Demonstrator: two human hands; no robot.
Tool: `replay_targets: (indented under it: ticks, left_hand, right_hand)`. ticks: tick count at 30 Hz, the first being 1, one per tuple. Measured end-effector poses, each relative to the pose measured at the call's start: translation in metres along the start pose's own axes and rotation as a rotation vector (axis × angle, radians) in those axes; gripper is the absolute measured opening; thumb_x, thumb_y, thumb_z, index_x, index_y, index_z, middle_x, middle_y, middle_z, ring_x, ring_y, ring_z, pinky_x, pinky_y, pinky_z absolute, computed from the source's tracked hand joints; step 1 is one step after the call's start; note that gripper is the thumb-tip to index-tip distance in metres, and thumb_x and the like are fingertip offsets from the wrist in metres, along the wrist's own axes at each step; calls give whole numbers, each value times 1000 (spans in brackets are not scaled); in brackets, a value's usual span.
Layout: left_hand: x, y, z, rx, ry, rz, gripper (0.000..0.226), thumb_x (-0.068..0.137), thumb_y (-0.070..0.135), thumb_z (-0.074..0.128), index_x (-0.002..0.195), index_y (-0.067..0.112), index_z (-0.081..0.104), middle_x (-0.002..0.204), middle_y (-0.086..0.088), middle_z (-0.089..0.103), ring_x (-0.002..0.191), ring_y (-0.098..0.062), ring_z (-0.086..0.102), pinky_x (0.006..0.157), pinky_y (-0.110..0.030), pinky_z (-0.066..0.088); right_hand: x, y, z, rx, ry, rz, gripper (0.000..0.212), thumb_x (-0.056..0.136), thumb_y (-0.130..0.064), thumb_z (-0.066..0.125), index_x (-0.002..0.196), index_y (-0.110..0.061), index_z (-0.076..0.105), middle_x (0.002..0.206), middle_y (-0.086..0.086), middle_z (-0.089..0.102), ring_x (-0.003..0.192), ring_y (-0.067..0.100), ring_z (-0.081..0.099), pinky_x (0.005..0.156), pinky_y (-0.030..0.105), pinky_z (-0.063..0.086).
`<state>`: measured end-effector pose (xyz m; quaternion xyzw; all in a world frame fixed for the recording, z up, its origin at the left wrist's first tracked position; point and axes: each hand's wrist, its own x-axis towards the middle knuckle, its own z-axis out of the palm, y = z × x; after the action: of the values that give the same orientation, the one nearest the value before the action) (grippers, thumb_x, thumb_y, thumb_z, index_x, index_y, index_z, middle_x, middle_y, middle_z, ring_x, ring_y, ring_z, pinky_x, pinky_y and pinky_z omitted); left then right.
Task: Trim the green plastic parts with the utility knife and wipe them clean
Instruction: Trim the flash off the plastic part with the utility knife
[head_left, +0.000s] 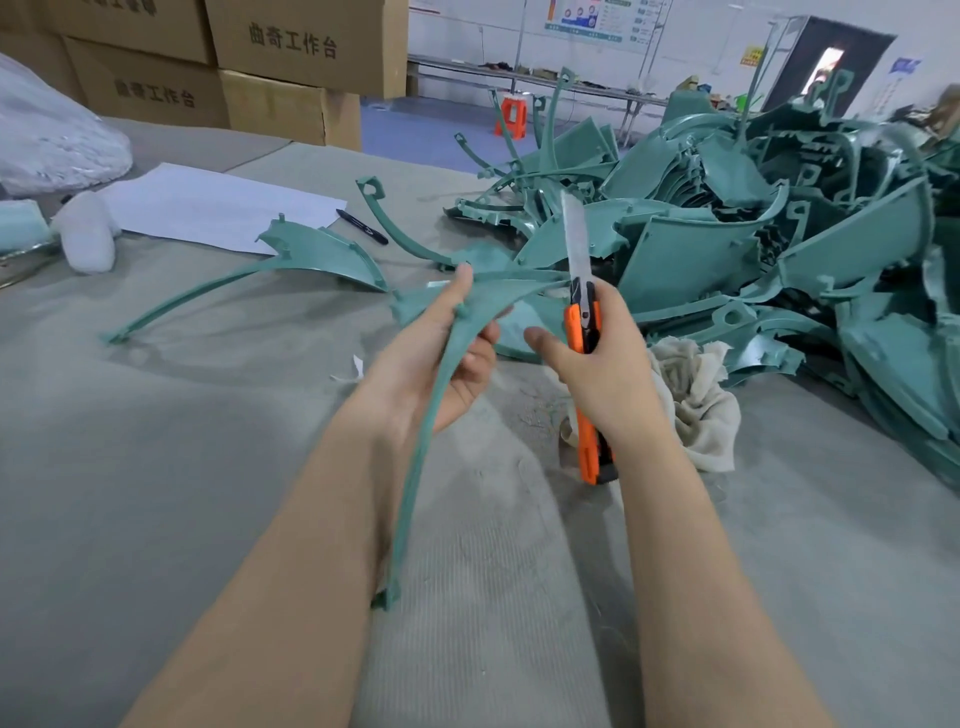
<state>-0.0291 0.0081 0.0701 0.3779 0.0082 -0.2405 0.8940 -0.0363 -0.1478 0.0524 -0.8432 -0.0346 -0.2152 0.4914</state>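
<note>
One curved green part was gripped in the left hand, its long axis running from beside the left forearm up and across to the right hand. There one utility knife was clenched, blade upright at the part's far tip. One rag lay just right of that hand. Two loose parts lay beyond the left hand, and an uncountable pile further right on the bench.

Matt green plastic part; rough cloth.

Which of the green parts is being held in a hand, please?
The long curved strip in the left hand; the rest lie on the table or in the pile to the right.
</note>
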Motion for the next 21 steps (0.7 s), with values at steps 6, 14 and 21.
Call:
replay_targets:
  ticks: [6, 14, 21]
  left_hand:
    - [-2, -2, 6, 73, -46, -83, 51, 93, 51, 47, 98, 1, 59, 54, 0, 57, 33, -3, 46, 33, -9, 39]
    - [-2, 4, -5, 81, -183, 37, 58, 89, 54, 47, 116, 3, 56, 92, -11, 73, 49, -7, 59, 51, -20, 55]
    - [15, -2, -15, 473, 560, 509, 25, 84, 41, 70, 81, 20, 56, 69, 8, 59, 60, -8, 51, 58, -20, 45]
  right_hand:
    - [3, 4, -4, 93, 131, -71, 34, 89, -20, 68, 119, -25, 51, 83, 1, 57, 73, 13, 52, 72, 27, 47]
    - [4, 6, -8, 126, 256, -61, 15, 91, -28, 67, 86, -23, 53, 69, 0, 47, 63, 22, 46, 63, 39, 46]
    - [10, 9, -18, 552, 398, 214, 27, 93, -22, 65, 77, -16, 44, 50, -7, 47, 40, 8, 43, 44, 23, 39]
